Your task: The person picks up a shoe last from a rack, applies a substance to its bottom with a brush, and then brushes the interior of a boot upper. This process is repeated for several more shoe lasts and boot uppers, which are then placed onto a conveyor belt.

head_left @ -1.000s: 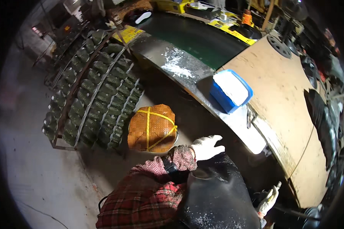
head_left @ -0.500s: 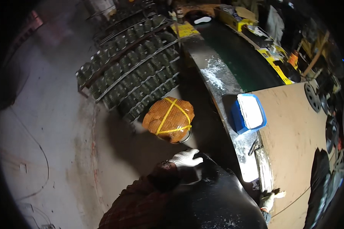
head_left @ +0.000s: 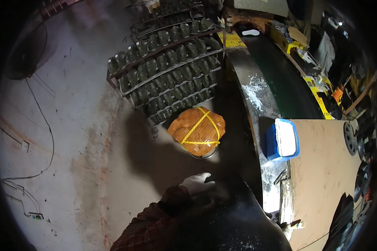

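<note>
My left hand, in a white glove, hovers over my black apron with thumb and fingers apart. It holds nothing I can see. Ahead of it stands a round stool whose seat is wrapped in orange-brown bubble sheet, bound with yellow tape. My right hand, also gloved, is at the near edge of a tan board worktop, fingers stretched out and seemingly empty. Its wrist is partly hidden by the apron. On the bench's left edge sits a blue tub with something white in it.
Left of the bench, a rack carries several rows of dark green shoes. A dark green belt runs along the bench toward the back. A large fan stands far left, its cable on the floor. Yellow boxes line the far right.
The whole view has shifted, so the rack, stool and tub appear farther right. My left hand has drawn slightly back from the stool. The right hand stays by the board's near edge.
</note>
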The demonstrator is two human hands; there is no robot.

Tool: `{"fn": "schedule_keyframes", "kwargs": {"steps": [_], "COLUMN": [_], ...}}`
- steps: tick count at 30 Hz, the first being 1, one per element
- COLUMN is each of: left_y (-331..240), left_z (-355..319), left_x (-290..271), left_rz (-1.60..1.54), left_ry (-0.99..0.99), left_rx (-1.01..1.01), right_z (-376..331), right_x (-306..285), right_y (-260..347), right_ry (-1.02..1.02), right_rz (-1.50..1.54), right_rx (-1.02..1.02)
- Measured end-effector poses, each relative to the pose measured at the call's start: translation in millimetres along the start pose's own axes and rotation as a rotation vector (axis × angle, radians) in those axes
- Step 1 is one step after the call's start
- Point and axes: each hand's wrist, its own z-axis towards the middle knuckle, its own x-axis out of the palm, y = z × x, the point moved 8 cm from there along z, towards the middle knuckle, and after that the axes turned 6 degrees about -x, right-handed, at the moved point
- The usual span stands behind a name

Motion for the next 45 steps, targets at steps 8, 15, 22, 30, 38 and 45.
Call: {"fn": "schedule_keyframes", "kwargs": {"steps": [8,15,22,30,38,45], "left_y": [8.6,16.9,-21.5,-138.1,-355.1,-557.2], "left_z": [36.8,72.5,134.2,174.5,131.5,30.0], "left_x": [-13.5,-29.3,-70.1,-97.9,14.6,198.0], "left_rz": [-0.035,0.025,0.162,-0.658,-0.586,-0.163], "left_ry": [0.025,0.078,-0.045,-0.103,0.225,0.398], "left_rx": [0.097,0.094,0.138,0.378,0.719,0.916], "right_z": [9.6,4.4,-55.5,-72.6,-68.2,-77.8], "right_x": [-48.3,-100.0,-133.4,-204.7,-222.6,-209.2], "right_y": [7.0,2.3,-84.9,-149.0,-301.9,-536.9], "right_ry": [-0.022,-0.084,-0.248,-0.371,-0.519,-0.541], "right_rz": [0.279,0.409,0.599,0.171,0.109,0.092], "right_rx": [0.122,0.247,0.420,0.607,0.872,1.221]}}
